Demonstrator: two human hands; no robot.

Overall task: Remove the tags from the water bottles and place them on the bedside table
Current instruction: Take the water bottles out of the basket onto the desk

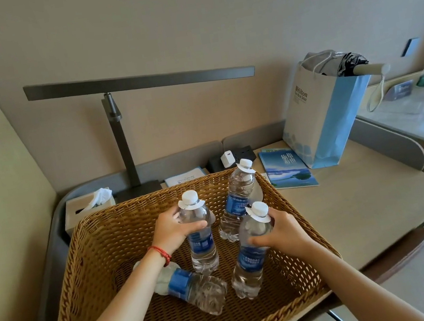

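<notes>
A wicker basket [103, 249] is sitting at the near edge of the desk [364, 197], filling the lower middle of the view. Nearest inside it, a water bottle [195, 288] is lying on its side at about 7 o'clock from the basket's centre, partly hidden under the left forearm. The right hand [283, 232] is wrapping its fingers around the shoulder of an upright bottle [251, 259] at 3 o'clock, a white tag [257, 215] sitting around its neck. The left hand [170, 229], with a red cord at the wrist, is gripping a second upright bottle [201, 242] at 12 o'clock, its collar tag [191, 205] in place. A fourth bottle [235, 201], also tagged, is standing at 1 o'clock, ungripped. Beyond the basket, a tissue box [85, 208] is resting at 10 o'clock, a lamp [123, 135] at 11, a blue booklet [287, 168] and paper bag [318, 121] at 2.
</notes>
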